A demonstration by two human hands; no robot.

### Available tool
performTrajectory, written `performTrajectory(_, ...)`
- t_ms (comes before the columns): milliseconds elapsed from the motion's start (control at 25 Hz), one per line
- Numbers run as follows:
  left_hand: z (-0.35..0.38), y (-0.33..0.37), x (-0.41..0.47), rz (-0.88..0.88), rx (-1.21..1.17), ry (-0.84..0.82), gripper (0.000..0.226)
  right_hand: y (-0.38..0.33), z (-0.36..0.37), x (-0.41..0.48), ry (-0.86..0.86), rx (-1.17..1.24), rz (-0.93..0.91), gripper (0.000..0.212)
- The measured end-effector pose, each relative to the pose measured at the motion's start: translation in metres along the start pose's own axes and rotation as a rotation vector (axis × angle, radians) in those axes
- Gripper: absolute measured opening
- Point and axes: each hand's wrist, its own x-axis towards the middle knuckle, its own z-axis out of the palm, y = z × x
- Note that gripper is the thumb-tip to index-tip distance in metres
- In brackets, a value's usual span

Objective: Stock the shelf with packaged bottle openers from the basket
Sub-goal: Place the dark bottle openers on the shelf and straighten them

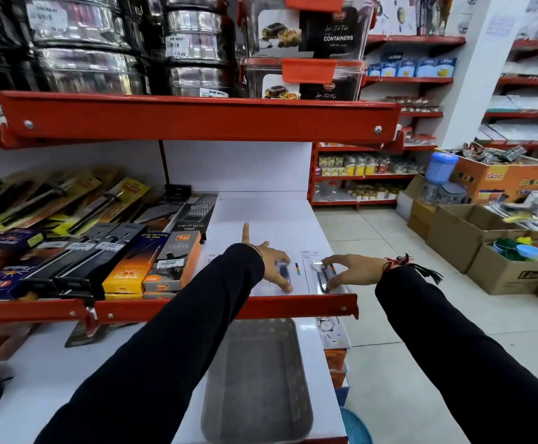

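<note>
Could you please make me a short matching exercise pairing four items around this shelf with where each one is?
Items:
1. left hand
2. right hand
3. steel tray
4. lighter box

Places:
A. on the shelf below the hands
B. on the bottle opener pack nearest the shelf's right end
C. left of both hands
D. on the pack beside the lighter box

Pairs: 1-D, 2-B, 3-A, 4-C
</note>
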Motion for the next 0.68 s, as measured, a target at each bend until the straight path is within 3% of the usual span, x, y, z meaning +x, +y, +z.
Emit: performTrajectory(680,0.004,-0.001,-0.01,-0.014,-0.005,0.011,0.084,-0.017,0.005,-0.006,0.015,-0.131,-0.027,0.075)
